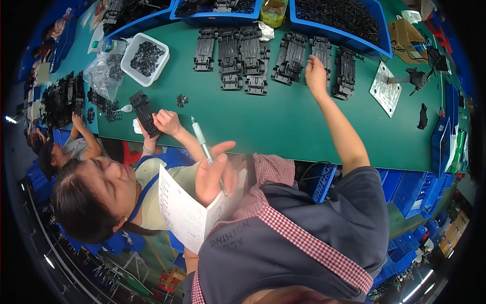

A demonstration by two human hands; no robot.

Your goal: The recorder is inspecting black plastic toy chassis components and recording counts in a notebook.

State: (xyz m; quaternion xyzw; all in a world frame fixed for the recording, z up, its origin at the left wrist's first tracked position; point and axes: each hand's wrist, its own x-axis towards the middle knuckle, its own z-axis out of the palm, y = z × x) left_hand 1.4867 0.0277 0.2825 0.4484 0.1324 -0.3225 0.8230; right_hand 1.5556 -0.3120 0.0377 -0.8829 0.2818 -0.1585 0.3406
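A white ballpoint pen (201, 138) sits between the fingers of my left hand (215, 175), slightly blurred. The same hand is closed at the upper edge of an open paper notebook (183, 213) with handwriting on its pages. My right arm reaches across the green table (202, 119). At its end my right hand (316, 76), fingers curled together, is at the left edge of a black toy-car chassis (322, 49); nothing shows in its grip. More black chassis (291, 57) lie in rows to its left, and another chassis (345, 73) lies to its right.
Left of me a co-worker holds a black chassis (143, 112). Blue bins (344, 43) of black parts line the far edge. A white basin (161, 63), a plastic bag (104, 76) and a jar of yellow-green liquid (273, 12) stand around. At right lies a metal plate (382, 96).
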